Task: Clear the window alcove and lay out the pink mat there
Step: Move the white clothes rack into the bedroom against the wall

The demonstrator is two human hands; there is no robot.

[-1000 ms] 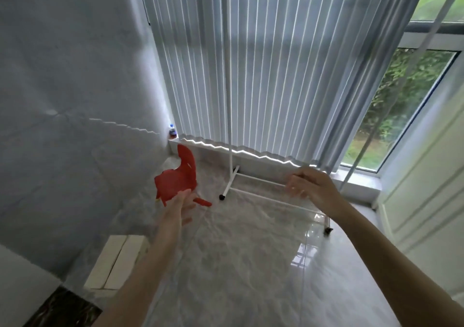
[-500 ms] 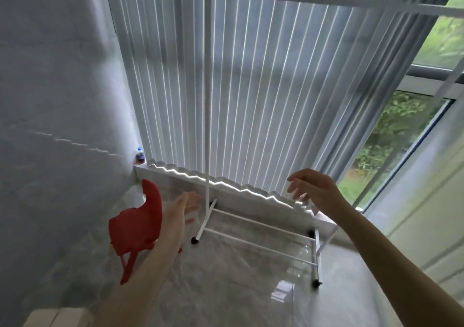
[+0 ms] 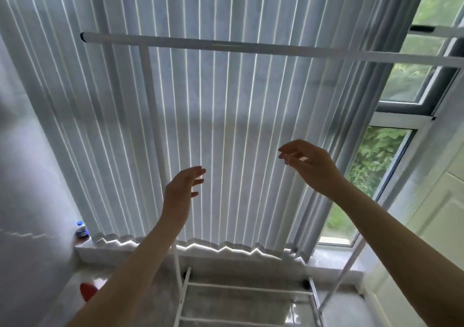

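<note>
A white metal clothes rack (image 3: 251,48) stands in the window alcove, its top bar crossing high in the view and its base rails (image 3: 246,289) on the floor below. My left hand (image 3: 183,188) is raised in the air below the bar with fingers loosely spread, holding nothing. Right of it, my right hand (image 3: 311,166) is also raised, its fingers relaxed and slightly bent, empty. Neither hand touches the rack. A red plastic chair (image 3: 88,291) shows only as a small corner at the lower left, mostly hidden by my left forearm. No pink mat is in view.
Grey vertical blinds (image 3: 226,125) cover the window behind the rack. A small bottle with a blue cap (image 3: 81,230) sits on the sill (image 3: 226,256) at the left corner. A grey wall (image 3: 25,176) closes the left side, pale panelling (image 3: 431,226) the right.
The view has tilted upward from the floor to the rack's top bar. Both hands have risen toward the bar. The red chair has slid almost out of view.
</note>
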